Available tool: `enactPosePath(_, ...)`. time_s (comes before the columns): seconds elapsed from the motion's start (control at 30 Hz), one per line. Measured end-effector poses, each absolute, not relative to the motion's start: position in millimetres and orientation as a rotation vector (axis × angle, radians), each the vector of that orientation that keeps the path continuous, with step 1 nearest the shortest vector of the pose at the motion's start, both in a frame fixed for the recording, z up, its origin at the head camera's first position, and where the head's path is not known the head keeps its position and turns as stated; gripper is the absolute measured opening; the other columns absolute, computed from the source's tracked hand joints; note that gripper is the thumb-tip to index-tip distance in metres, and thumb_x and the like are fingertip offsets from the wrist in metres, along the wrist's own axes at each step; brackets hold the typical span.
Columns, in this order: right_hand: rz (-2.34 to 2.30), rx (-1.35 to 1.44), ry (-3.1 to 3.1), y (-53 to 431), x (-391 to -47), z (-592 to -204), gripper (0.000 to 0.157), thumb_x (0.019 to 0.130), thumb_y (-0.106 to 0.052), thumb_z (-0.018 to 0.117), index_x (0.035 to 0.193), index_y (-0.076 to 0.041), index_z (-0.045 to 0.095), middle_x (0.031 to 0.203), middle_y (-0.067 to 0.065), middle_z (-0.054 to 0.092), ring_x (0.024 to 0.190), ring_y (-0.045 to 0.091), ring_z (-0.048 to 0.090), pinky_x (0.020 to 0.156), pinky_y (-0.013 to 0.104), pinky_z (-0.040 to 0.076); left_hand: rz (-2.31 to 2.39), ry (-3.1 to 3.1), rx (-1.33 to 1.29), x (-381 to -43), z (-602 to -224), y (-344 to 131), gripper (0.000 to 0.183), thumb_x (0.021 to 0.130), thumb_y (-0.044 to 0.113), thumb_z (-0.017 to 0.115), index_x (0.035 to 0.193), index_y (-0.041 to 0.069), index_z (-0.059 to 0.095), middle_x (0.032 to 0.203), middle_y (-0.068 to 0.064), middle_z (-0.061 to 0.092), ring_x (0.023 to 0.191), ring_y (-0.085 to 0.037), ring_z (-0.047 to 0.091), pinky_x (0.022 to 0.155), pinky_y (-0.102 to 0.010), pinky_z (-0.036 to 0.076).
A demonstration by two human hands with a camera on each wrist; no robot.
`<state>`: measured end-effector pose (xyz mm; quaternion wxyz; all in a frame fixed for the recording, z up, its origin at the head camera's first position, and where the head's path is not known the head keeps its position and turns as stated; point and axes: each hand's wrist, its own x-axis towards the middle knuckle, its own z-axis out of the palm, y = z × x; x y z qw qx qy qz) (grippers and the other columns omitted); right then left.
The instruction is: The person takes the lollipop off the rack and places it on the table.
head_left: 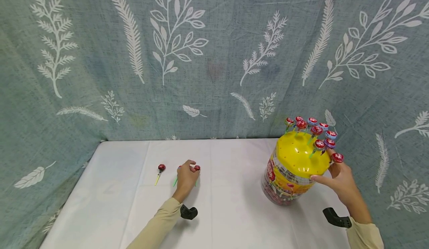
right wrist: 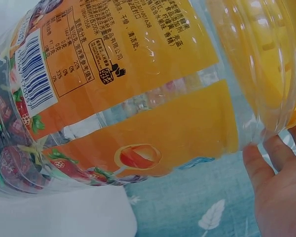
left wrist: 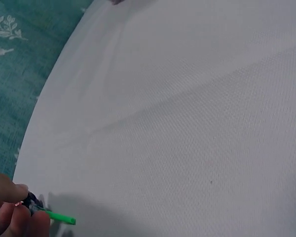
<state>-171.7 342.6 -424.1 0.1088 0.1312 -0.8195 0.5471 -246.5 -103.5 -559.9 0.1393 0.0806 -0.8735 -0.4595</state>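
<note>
My left hand (head_left: pixel 186 178) is low over the table, thumb and fingertips pinching a lollipop (left wrist: pixel 33 203) whose green stick pokes out in the left wrist view. Around that hand in the head view, a red lollipop head (head_left: pixel 197 168) shows on the right and a green stick (head_left: pixel 175 182) on the left, both partly hidden. Far to the right, my right hand (head_left: pixel 342 183) grips a clear plastic lollipop jar (head_left: pixel 283 189) at its lid edge, thumb in front and fingers behind. Several lollipops (head_left: pixel 316 130) stand upright in the yellow holed lid (head_left: pixel 295 154).
One lollipop with a yellow stick (head_left: pixel 161 167) lies left of my left hand on the white table (head_left: pixel 234 204). Wrapped sweets (right wrist: pixel 15 165) show through the jar's wall. A green-grey leaf-patterned curtain (head_left: pixel 214 62) hangs behind the table and along its sides.
</note>
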Motion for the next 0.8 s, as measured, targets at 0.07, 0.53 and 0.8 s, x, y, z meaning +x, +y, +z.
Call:
enactPosePath(0.07,1.611,0.383,-2.411,343.1,-171.8,-424.4,0.092,0.078,0.012,0.069,0.151,-0.014,0.021,0.153,-0.002,0.025,0.137,0.005,0.024,0.102,0.007,0.023,-1.349,-2.504,0.221,-248.1,-559.0,-102.1,0.023,0.074,-0.002,0.071,0.096,-0.003,0.067,0.064,-0.006,0.060,0.071,-0.026,0.055,0.078,-0.039,0.043)
enactPosePath(0.53,1.571,0.383,-2.432,342.7,-171.3,-424.4,0.091,0.078,0.010,0.069,0.151,-0.015,0.021,0.152,-0.004,0.028,0.135,0.002,0.026,0.101,0.006,0.024,-1.485,-2.442,0.049,-245.3,-528.0,-74.6,0.019,0.076,0.000,0.071,0.094,0.002,0.068,0.069,-0.004,0.060,0.056,-0.011,0.053,0.047,-0.023,0.045)
enactPosePath(0.8,1.564,0.373,-2.436,342.7,-170.3,-423.9,0.091,0.079,0.009,0.069,0.152,-0.015,0.020,0.153,-0.004,0.026,0.136,0.003,0.025,0.100,0.005,0.024,-1.672,-2.360,-0.040,-242.9,-508.0,-57.4,0.017,0.078,-0.004,0.069,0.094,0.002,0.067,0.074,-0.009,0.061,0.058,-0.014,0.058,0.043,-0.024,0.050)
